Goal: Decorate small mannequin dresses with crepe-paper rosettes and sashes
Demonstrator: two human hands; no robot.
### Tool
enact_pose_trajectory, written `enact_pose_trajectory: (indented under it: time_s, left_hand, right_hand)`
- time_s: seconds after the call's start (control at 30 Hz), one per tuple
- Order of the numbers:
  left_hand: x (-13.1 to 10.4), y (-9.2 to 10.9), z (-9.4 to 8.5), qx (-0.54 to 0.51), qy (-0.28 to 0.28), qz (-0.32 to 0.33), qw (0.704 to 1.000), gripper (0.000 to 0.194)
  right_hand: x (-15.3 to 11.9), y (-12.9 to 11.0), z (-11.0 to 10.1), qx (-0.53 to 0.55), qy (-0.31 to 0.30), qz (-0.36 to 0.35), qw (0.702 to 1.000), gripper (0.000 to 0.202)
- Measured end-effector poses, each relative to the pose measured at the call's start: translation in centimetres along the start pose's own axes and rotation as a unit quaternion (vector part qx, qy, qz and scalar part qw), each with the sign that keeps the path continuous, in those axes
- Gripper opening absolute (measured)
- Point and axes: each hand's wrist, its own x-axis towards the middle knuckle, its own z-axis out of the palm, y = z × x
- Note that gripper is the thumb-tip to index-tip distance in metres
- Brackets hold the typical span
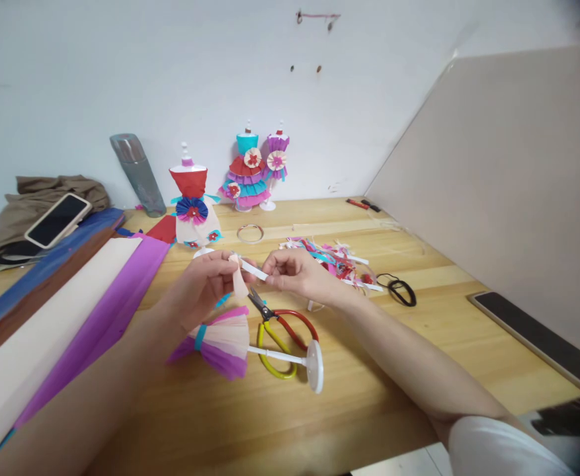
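Fingers closed, my left hand (205, 277) pinches a small piece of cream crepe paper (240, 281) that hangs down from the fingertips. A narrow white strip (254, 270) spans the gap to my right hand (299, 274), whose thumb and fingers grip its other end. Beneath my hands, a small dress form in a purple and cream paper skirt (225, 334) with a blue band lies on its side, its white round base (315, 367) pointing right. Scissors (268, 316) with one red and one yellow handle lie partly open beside it, under the stand's rod.
Dressed forms (188, 205) stand along the wall near a grey bottle (138, 175). Crepe paper sheets (79, 317) and a phone (58, 220) lie left. Paper scraps (339, 258), a black cord loop (401, 291) and a dark flat object (532, 337) lie right. A tape ring (250, 233) sits behind my hands.
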Motion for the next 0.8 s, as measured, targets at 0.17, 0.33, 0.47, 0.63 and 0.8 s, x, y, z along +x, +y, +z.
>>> enact_pose_trajectory:
  time_s: [0.17,0.33,0.47,0.63,0.8]
  left_hand:
    - [0.4,-0.5,0.3,-0.006,-0.010,0.020,1.000,0.007]
    - [-0.1,-0.6,0.7,0.010,0.016,0.045,0.999,0.008]
    - [-0.1,-0.8,0.5,0.010,0.044,0.066,0.997,0.007]
    - [0.1,-1.2,0.1,0.006,0.053,0.074,0.996,0.005]
    - [0.3,-1.9,0.2,0.009,0.071,0.090,0.993,0.006]
  right_hand:
    - [0.0,0.2,-0.6,0.025,-0.023,-0.010,0.999,0.019]
    - [0.2,1.0,-1.7,0.064,-0.043,-0.019,0.997,0.028]
    - [0.4,1.3,-1.8,0.075,-0.008,-0.068,0.995,0.033]
    - [0.5,1.6,-0.7,-0.007,0.080,-0.112,0.990,0.013]
    - [0.3,1.7,0.0,-0.119,0.152,-0.101,0.976,0.004]
